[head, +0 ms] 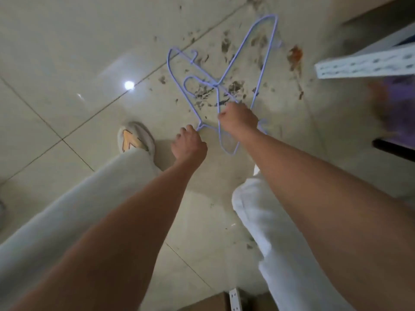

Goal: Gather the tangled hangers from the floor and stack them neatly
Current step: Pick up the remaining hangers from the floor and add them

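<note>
the person leans over a glossy tiled floor (67, 63), both bare arms stretched down toward a knot of lilac wire hangers (215, 86). the right hand (239, 120) is curled into a fist around several of the wires where they cross, close to the middle of the knot, with one hanger's rounded end hanging below the wrist. the left hand (189, 143) sits just to the left of it, fingers bent, its fingertips at the pointed corner of one hanger; it seems to pinch that corner, though the contact is small and blurred. the two hands are near each other but not touching. from the right fist the hangers fan away from the person: one long loop reaches toward the far side of the floor, another spreads left with its hook curling up, and a third hook loops in the middle. whether the far ends rest on the tiles or hang just above them cannot be told. the floor under the tangle is speckled with dark scuffs and a rusty orange stain (295, 56). a grey slipper with an orange arrow shape (134, 138) stands on the tiles to the left of the left hand, below pale trouser legs (67, 209). a white perforated metal strip (363, 66) juts in from the right edge
</note>
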